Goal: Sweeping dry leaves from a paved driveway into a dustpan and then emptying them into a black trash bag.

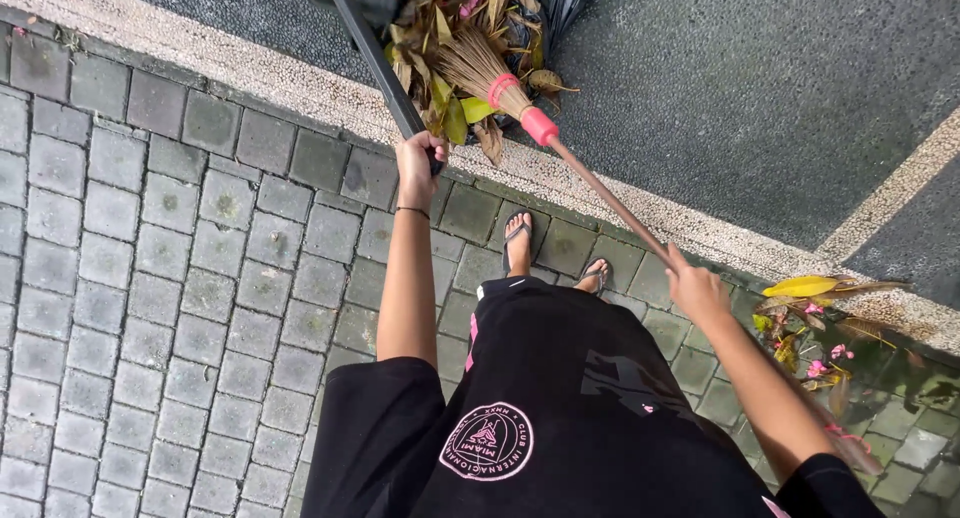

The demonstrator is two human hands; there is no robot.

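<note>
Gripping the long black dustpan handle (375, 63) with the left hand (418, 168), fist wrapped tight, arm stretched straight ahead. Clasping the thin brown wooden broomstick (610, 200) in the right hand (697, 290), forefinger laid along it. Stiff straw bristles (475, 68), bound in pink, pressed into dry yellow-brown leaves (450, 103) beside the pebbled kerb (300, 83).

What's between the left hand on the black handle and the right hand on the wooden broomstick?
In the head view, grey paving and the person's sandalled feet lie between left hand and right hand.
</note>
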